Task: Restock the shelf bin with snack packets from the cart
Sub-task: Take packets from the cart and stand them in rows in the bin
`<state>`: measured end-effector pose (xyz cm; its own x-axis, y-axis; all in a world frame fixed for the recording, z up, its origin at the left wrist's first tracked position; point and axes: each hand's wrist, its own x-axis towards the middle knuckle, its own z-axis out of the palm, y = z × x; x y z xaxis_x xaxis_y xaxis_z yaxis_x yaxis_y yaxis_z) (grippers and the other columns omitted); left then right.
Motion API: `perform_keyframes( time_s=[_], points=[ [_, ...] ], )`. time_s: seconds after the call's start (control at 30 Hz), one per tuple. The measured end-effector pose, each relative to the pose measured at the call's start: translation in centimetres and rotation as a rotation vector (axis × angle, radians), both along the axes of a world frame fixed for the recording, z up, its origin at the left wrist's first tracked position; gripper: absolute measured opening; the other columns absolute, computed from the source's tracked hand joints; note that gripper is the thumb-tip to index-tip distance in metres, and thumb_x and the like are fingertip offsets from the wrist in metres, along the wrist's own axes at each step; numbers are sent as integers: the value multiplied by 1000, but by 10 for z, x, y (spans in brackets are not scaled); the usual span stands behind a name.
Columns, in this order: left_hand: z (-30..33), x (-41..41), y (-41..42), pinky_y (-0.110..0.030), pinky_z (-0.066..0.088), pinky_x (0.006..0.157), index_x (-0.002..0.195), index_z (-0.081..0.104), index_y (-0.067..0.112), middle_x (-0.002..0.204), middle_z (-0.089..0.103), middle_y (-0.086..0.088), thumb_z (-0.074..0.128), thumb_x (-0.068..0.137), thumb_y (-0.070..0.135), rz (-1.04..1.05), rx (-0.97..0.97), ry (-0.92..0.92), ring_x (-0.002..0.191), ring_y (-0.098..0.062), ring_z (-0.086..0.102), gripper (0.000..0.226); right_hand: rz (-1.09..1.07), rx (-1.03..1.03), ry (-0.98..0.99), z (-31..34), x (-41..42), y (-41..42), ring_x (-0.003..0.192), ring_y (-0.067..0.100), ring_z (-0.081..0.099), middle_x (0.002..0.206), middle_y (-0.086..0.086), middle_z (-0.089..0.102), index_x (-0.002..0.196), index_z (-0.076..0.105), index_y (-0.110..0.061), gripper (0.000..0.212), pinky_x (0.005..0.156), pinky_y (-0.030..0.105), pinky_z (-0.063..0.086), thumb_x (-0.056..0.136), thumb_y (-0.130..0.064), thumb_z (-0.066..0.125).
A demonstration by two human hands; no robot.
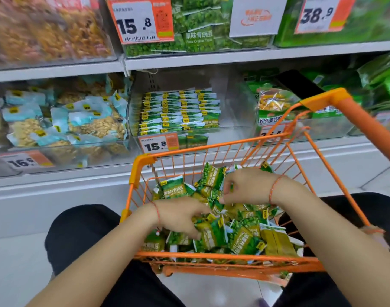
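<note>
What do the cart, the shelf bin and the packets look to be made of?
Cart: looks like orange-coated metal wire, given its thin rigid grid.
Shelf bin: clear, glossy hard plastic; stacked packets show through.
Packets: shiny printed plastic film, crinkled, with glints.

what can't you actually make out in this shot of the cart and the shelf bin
Head view only:
- Left hand: fingertips buried among the green packets, so the grip is unclear.
- Right hand: seen from the back; what the fingers hold is hidden.
- Cart: its floor is covered by packets.
- Shelf bin: its right side is blurred by glare on the clear wall.
- Price tag: cut off by the cart rim.
</note>
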<state>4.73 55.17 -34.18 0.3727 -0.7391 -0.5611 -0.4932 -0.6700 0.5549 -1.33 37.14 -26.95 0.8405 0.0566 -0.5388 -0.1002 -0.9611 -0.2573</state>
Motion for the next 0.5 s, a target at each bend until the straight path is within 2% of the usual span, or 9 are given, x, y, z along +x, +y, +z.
perform_keyframes(
  time_s=[0.03, 0.07, 0.13, 0.2, 0.27, 0.37, 0.4, 0.43, 0.5],
  points=[
    [-3, 8, -2, -32, 40, 106, 133, 46, 12, 137, 49, -1, 70, 85, 26, 115, -132, 107, 124, -10, 46, 56, -104, 81, -115, -7, 3, -4, 82, 18, 59, 94, 3, 67, 99, 67, -16, 33, 74, 31, 47, 89, -46, 57],
    [7, 13, -2, -27, 36, 108, 138, 42, 13, 142, 42, 6, 70, 85, 26, 143, -219, 173, 127, -6, 41, 62, -222, 184, -223, -15, 5, -6, 84, 17, 60, 95, 1, 67, 100, 65, -21, 30, 78, 33, 50, 89, -48, 57],
    [16, 24, 4, -22, 32, 108, 140, 40, 18, 140, 37, 16, 74, 81, 30, 341, -369, 260, 130, 0, 34, 69, -472, 482, -348, -19, 7, -8, 89, 16, 62, 100, 0, 66, 93, 62, -28, 22, 85, 38, 52, 89, -49, 55],
    [20, 31, 2, -18, 37, 103, 129, 50, 26, 130, 52, 18, 77, 79, 29, 512, -520, 333, 126, -1, 44, 57, -673, 791, -341, -21, 8, -7, 99, 17, 61, 111, 2, 63, 93, 60, -31, 18, 84, 36, 55, 87, -48, 57],
    [23, 29, -3, -16, 40, 99, 113, 55, 33, 117, 59, 20, 72, 83, 20, 589, -609, 368, 118, 0, 51, 37, -795, 1010, -252, -21, 6, -3, 104, 17, 57, 117, 1, 58, 114, 56, -24, 35, 78, 32, 56, 85, -43, 61],
    [22, 24, -13, -11, 45, 86, 109, 59, 27, 113, 66, 13, 68, 86, 15, 638, -658, 399, 102, 5, 61, 28, -859, 1198, -228, -31, 2, -1, 95, 7, 54, 118, -2, 53, 133, 43, -20, 59, 72, 26, 56, 82, -30, 68],
    [23, 22, -15, -12, 45, 86, 109, 59, 26, 114, 67, 10, 68, 86, 15, 640, -656, 409, 103, 3, 61, 27, -870, 1229, -249, -35, 2, -2, 93, 5, 54, 119, -3, 51, 136, 41, -18, 63, 71, 24, 53, 81, -27, 69],
    [23, 20, -18, -17, 44, 92, 111, 60, 23, 118, 66, 7, 71, 84, 18, 646, -659, 401, 109, -1, 60, 29, -879, 1227, -270, -37, 3, -2, 94, 5, 54, 119, -4, 49, 140, 38, -15, 67, 70, 23, 50, 81, -24, 70],
    [19, 19, -21, -29, 40, 105, 121, 58, 16, 128, 61, 1, 80, 74, 31, 649, -675, 411, 121, -11, 54, 54, -897, 1246, -281, -40, 5, -2, 100, 9, 53, 119, -5, 46, 141, 36, -12, 70, 73, 25, 47, 81, -21, 71]
  ],
)
